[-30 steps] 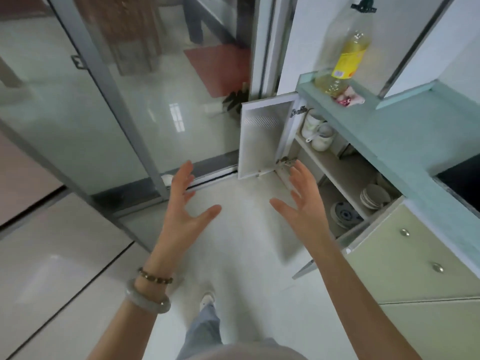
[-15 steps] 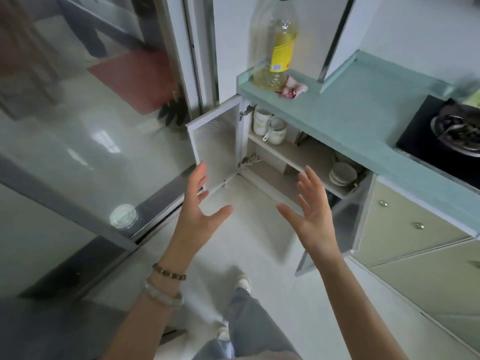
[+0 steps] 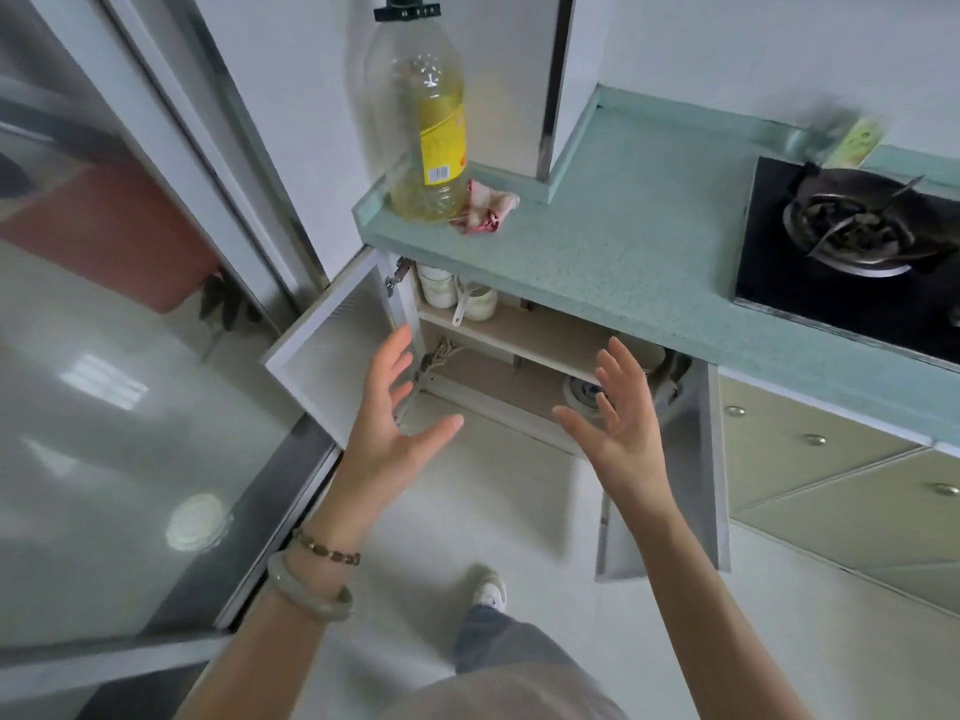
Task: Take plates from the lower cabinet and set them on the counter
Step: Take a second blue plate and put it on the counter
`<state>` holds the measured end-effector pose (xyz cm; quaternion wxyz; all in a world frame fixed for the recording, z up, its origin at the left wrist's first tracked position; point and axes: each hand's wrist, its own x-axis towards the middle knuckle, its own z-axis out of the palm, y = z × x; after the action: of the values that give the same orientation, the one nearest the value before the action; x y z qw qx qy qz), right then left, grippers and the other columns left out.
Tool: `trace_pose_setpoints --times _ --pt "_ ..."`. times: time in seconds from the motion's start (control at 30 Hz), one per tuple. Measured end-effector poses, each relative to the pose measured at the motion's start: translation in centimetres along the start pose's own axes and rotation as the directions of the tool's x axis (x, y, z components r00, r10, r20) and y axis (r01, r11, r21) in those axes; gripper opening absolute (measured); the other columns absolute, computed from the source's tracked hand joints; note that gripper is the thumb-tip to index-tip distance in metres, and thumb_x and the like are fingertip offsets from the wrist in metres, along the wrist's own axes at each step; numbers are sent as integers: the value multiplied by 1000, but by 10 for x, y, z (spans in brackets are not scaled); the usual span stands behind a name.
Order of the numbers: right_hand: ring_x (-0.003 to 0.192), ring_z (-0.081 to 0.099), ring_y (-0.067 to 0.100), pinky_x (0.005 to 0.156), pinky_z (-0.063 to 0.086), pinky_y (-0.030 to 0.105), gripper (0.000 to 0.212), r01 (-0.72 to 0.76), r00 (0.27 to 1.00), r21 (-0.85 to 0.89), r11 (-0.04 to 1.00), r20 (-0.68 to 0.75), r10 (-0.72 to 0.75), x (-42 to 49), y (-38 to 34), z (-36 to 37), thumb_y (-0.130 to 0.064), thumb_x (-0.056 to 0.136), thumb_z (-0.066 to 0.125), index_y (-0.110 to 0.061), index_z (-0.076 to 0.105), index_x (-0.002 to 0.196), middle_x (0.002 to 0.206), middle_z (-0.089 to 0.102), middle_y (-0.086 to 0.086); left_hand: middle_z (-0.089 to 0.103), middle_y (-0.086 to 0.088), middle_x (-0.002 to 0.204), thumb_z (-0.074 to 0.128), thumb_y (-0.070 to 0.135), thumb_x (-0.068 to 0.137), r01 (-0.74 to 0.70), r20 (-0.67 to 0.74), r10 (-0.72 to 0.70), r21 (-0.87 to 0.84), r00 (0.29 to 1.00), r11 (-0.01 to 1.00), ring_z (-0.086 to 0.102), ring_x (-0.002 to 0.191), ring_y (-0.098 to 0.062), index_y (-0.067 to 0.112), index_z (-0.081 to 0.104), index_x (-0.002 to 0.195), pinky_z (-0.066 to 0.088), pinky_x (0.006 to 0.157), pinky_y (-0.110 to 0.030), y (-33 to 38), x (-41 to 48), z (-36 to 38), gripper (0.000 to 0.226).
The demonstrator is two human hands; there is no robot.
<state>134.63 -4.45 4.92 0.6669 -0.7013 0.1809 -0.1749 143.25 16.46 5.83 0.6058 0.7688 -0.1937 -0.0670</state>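
The lower cabinet (image 3: 519, 340) under the teal counter (image 3: 623, 241) stands with both doors swung open. On its bottom level a plate with a blue pattern (image 3: 584, 394) shows partly behind my right hand. My left hand (image 3: 395, 428) and my right hand (image 3: 618, 423) are raised in front of the opening, palms facing each other, fingers spread, holding nothing. Neither touches the cabinet. Most of the upper shelf's right part is hidden by the counter edge.
An oil bottle (image 3: 423, 122) and a crumpled pink cloth (image 3: 485, 205) sit at the counter's left end. A gas hob with a burner (image 3: 857, 231) is on the right. White mugs (image 3: 457, 296) stand on the cabinet's upper shelf. The left door (image 3: 332, 345) and right door (image 3: 670, 491) jut out; glass sliding door at left.
My view has shifted closer to the cabinet and counter. Both hands stay spread and empty and now hang right before the cabinet opening.
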Motion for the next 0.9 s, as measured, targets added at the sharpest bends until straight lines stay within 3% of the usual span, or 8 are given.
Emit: trace_pose_setpoints --times 0.07,0.17,0.27,0.53,0.63,0.9 --pt "136 35 5 116 28 39 80 -1 1000 -21 1000 -30 0 21 0 1 -3 79 72 -34 32 142 144 40 -7 32 25 150 75 18 74 -7 25 7 -7 1000 1000 32 139 1 47 28 141 31 115 -34 -5 26 3 87" --pt "136 35 6 114 29 35 81 -14 997 -20 1000 -72 13 45 0 2 -4 79 73 -31 32 144 145 40 -6 32 18 152 75 11 76 14 76 -12 -34 997 999 33 138 0 33 28 147 31 116 -36 -13 54 10 88" --pt "136 37 7 113 30 34 81 -31 992 -20 999 -121 29 65 -1 0 -3 79 73 -31 33 143 146 40 -5 31 14 153 74 15 73 34 130 -27 -49 991 998 33 138 0 24 27 149 31 116 -37 -17 79 19 89" --pt "136 35 5 116 26 38 80 -89 969 -31 996 -236 80 125 3 5 -2 80 71 -31 33 143 147 39 -6 34 13 151 75 18 73 23 252 -5 -68 968 997 35 137 -1 28 28 147 31 113 -30 -39 177 35 88" --pt "136 35 4 116 26 38 78 -105 950 -59 993 -300 83 154 6 9 -2 81 71 -29 32 144 147 40 -6 34 21 149 74 18 73 9 307 12 -67 952 998 36 135 1 34 29 145 32 112 -29 -48 218 40 86" --pt "133 37 2 116 28 40 79 -167 877 -58 984 -466 121 236 14 23 -2 80 71 -30 33 143 146 40 -8 33 20 151 76 22 73 -9 483 44 -74 874 997 34 138 -3 36 31 145 34 113 -37 -71 325 59 86"
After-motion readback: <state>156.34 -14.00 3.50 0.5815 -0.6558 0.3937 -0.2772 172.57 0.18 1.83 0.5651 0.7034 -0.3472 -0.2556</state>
